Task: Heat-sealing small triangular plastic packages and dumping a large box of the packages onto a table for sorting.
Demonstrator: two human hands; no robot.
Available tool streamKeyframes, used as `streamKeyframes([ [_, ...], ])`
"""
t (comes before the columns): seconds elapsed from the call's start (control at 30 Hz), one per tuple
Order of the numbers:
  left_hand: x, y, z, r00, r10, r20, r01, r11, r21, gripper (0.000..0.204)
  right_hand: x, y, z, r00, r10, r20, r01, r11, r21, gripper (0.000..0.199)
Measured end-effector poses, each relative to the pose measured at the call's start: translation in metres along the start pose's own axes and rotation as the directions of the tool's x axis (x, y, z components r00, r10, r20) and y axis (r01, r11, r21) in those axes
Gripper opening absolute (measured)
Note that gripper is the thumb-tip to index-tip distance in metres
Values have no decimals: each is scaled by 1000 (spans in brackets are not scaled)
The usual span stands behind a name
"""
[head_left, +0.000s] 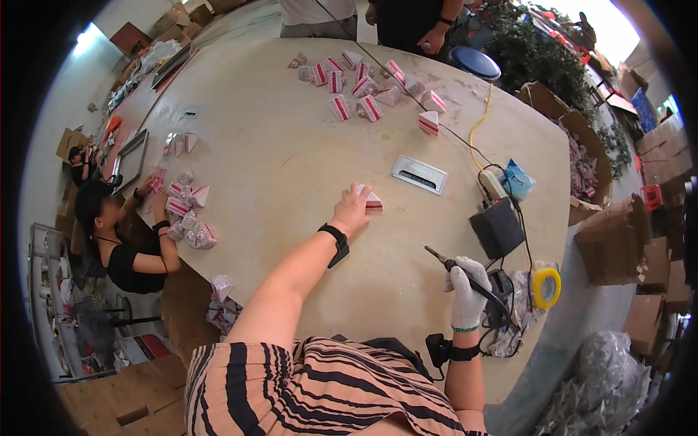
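White-and-red wedge (pixel 373 201) lies on the table (pixel 254 145), pinched by the left hand (pixel 350 212); the gloved right hand (pixel 467 291) closes around 1 pen-like tool (pixel 440 257) (better keep its tip from bare fingers).

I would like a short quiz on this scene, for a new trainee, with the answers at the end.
1. What does the person's left hand touch?
2. True or false: the right hand wears a white glove.
3. Which colour is the tape roll at the table's right side: A blue, B yellow, C red?

Key: 1. A red-and-white wedge. 2. True. 3. B.
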State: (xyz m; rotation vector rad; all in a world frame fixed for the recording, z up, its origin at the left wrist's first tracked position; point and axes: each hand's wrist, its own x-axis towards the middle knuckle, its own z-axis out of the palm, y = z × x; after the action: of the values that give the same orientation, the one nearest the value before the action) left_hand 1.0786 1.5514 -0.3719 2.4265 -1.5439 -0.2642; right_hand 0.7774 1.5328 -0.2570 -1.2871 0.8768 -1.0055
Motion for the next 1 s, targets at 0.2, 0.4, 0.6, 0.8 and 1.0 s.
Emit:
streamKeyframes([
  [0.2, -12, -1, 28, 993, -116, -24, 102, 942, -320, 55, -23, -17, 6, 999, -31, -9, 30, 998, -47, 18],
  [0.4, -70, 57, -41, 833, 118, 541, 554, -149, -819, 41, -38, -46, 17, 997, -52, -58, 55, 997, 50, 15],
  [0.6, -107, 68, -66, 870, 227, 439, 483, -209, -850, 36, -56, -54, 24, 995, -99, -25, 98, 994, -57, 15],
  [0.8, -121, 62, -72, 892, 263, 369, 428, -223, -876, 44, -68, -57, 24, 976, -210, 65, 217, 967, -131, 16],
  [1.0, -128, 66, -81, 911, 283, 299, 356, -176, -918, 48, -74, -63, 24, 971, -219, 93, 232, 959, -165, 16],
])
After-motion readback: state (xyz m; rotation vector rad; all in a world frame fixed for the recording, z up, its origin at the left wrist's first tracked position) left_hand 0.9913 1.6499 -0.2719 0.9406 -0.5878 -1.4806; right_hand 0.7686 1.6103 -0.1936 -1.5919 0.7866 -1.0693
